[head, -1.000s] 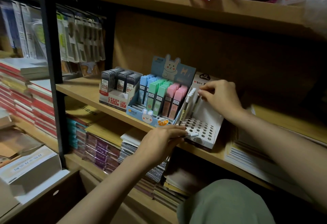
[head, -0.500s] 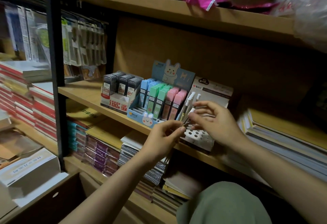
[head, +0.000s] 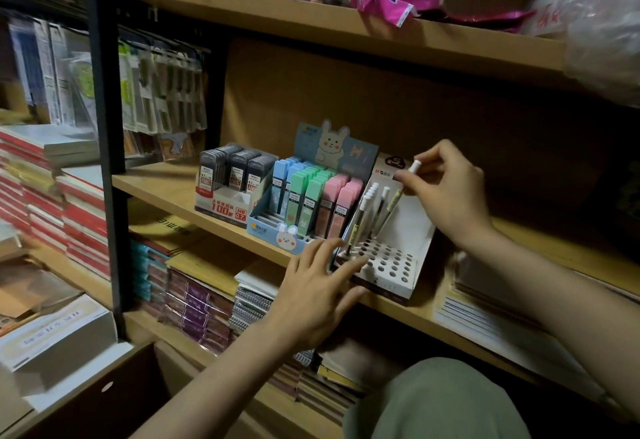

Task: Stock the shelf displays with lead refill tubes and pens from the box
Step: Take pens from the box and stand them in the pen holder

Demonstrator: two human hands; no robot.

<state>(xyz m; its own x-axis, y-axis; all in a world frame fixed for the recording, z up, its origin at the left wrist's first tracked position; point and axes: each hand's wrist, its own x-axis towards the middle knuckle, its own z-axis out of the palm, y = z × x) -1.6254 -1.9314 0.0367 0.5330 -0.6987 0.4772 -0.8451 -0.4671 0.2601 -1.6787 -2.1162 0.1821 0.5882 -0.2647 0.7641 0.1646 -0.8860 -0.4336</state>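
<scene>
A white pen stand (head: 391, 265) with rows of round holes sits on the middle shelf, with several white-capped pens (head: 363, 216) upright at its left side. My right hand (head: 446, 192) pinches the top of one pen (head: 398, 196), held slanted over the stand. My left hand (head: 318, 286) has spread, straight fingers against the stand's front left corner. To the left stand a blue bunny display (head: 277, 230) of pastel lead refill tubes (head: 308, 196) and a box of dark lead tubes (head: 235, 171).
A wooden shelf (head: 166, 189) carries the displays. Notebook stacks (head: 194, 293) fill the shelf below, and more paper lies at the right (head: 491, 320). A black upright post (head: 107, 126) stands left. A cardboard box (head: 104, 397) sits at bottom left. My knee (head: 440, 404) is below.
My right hand took the pen from my left hand and raised it over the stand. My left hand let go, opened, and moved down to the stand's front corner.
</scene>
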